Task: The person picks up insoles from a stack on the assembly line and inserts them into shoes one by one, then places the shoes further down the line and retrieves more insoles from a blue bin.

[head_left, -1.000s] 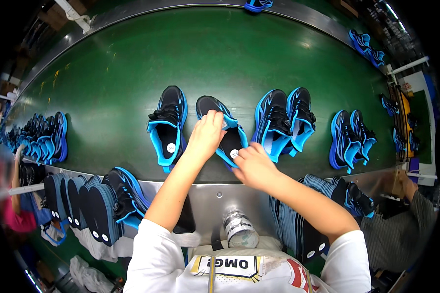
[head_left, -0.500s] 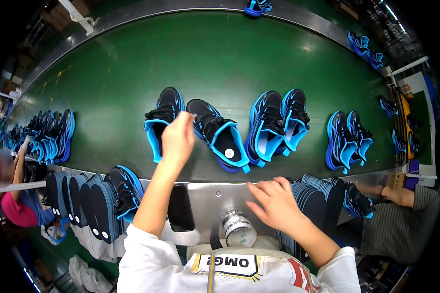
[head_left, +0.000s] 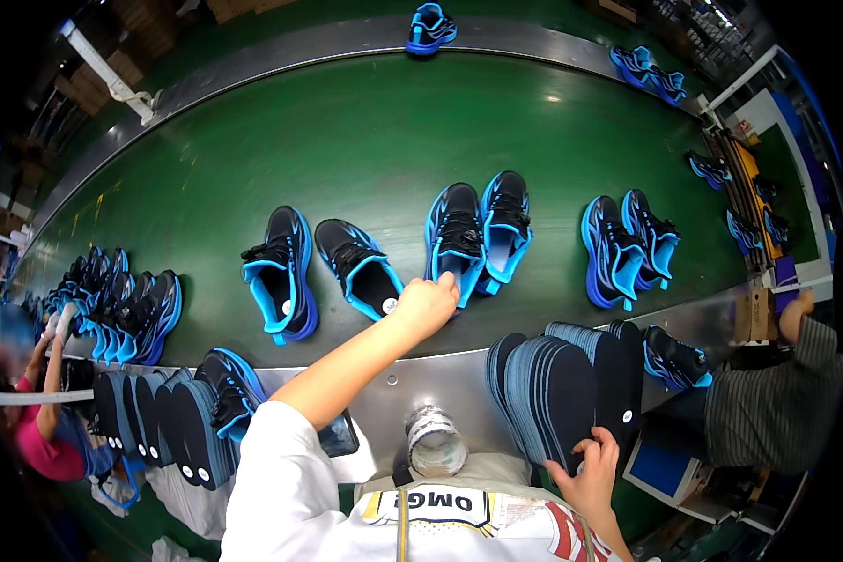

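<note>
My left hand (head_left: 426, 307) is at the heel opening of a black and blue sneaker (head_left: 458, 225). Its fingers are pressed together at the collar, and what they pinch is hidden. The matching sneaker (head_left: 507, 220) stands just to the right, a pale lining showing inside. Left of my hand is a splayed pair, one sneaker (head_left: 286, 245) and its mate (head_left: 347, 251), each showing a dark insole with a round white label. My right hand (head_left: 590, 473) curls its thumb and fingers around the lower end of a dark insole (head_left: 569, 393) at the front of an upright stack.
A second insole stack (head_left: 612, 375) adjoins the first; more insoles (head_left: 164, 417) stand at left by a sneaker (head_left: 234, 389). A phone (head_left: 338, 436) and a roll of tape (head_left: 436, 445) lie nearby. Another pair (head_left: 613, 253) is on the green belt (head_left: 347, 131). Co-workers flank both sides.
My left hand has moved right, from the splayed pair to the heel of a sneaker in the neighbouring pair. My right hand has dropped from the metal edge to the insole stack. The view has shifted.
</note>
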### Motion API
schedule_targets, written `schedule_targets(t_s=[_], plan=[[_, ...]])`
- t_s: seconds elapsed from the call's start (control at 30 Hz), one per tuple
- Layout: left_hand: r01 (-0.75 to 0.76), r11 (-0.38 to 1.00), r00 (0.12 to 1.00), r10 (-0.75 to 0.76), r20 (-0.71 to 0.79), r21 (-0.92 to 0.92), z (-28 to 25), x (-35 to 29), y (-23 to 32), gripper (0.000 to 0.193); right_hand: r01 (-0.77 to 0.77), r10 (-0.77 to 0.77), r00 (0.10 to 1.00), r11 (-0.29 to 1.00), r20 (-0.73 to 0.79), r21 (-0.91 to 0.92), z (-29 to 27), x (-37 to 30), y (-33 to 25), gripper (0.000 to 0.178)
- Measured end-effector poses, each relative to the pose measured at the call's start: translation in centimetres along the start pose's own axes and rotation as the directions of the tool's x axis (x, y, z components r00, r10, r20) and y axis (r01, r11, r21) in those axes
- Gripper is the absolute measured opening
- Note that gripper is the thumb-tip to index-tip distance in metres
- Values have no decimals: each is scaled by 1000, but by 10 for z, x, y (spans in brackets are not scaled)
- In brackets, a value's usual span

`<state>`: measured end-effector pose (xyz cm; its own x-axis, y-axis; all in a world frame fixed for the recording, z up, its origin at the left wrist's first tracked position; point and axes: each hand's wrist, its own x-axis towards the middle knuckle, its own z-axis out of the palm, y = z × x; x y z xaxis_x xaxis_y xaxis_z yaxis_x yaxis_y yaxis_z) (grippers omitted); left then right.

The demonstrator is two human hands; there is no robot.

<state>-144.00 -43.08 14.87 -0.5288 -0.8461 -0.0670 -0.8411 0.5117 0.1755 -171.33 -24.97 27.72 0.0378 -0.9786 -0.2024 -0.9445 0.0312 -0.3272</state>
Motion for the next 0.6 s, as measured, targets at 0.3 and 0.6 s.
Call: schedule_targets(t_s=[0.3, 0.6], plan=[[100, 708, 914, -343, -217, -699, 24, 43, 70, 36, 36, -40, 998, 997, -55, -71, -7, -3, 11, 44], [330, 925, 771, -380, -512, -190, 18, 47, 8, 50, 426, -389, 869, 903, -307, 63, -50, 100, -10, 41]])
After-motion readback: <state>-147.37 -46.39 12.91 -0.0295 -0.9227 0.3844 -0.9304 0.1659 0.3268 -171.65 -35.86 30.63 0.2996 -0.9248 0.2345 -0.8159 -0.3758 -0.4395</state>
